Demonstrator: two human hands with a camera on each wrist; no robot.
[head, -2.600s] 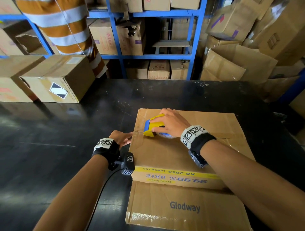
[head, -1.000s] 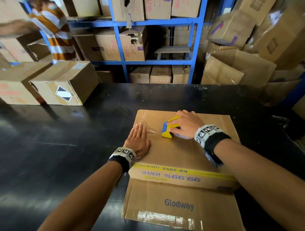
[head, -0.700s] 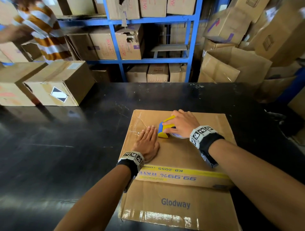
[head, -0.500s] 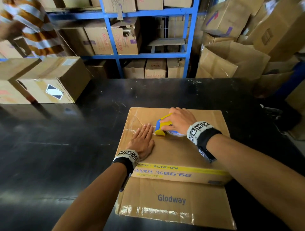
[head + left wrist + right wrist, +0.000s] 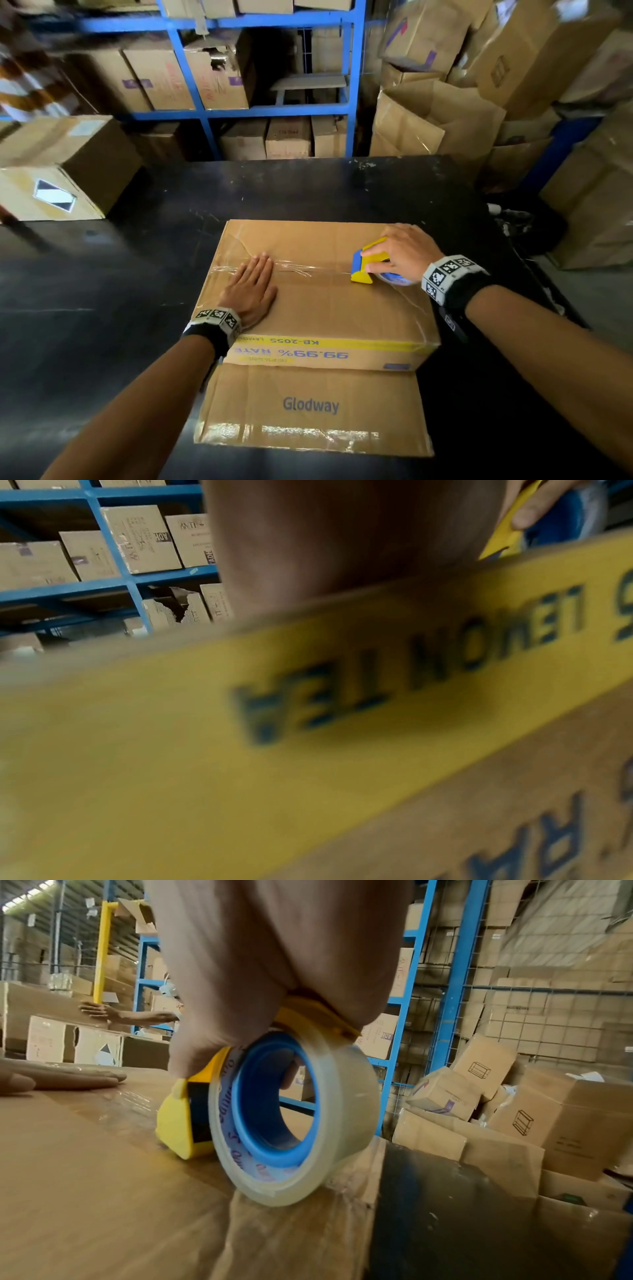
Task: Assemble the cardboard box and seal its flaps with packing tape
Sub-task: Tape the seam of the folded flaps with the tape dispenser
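A brown cardboard box with a yellow printed band stands on the black table, its top flaps folded shut. My right hand grips a yellow and blue tape dispenser near the right end of the centre seam; its clear roll rests by the box's right edge. A strip of clear tape lies along the seam behind the dispenser. My left hand presses flat on the box top at the left, fingers straight, over the tape's start. A lower flap printed "Glodway" lies open toward me.
A sealed box with a diamond label sits on the table's far left. Blue shelving full of cartons runs behind the table. Loose boxes are piled at the right. Another person's arm reaches over boxes far left.
My right hand has drawn the dispenser from the left part of the seam to near the right edge, laying tape. My left hand moved from the box's left edge onto its top.
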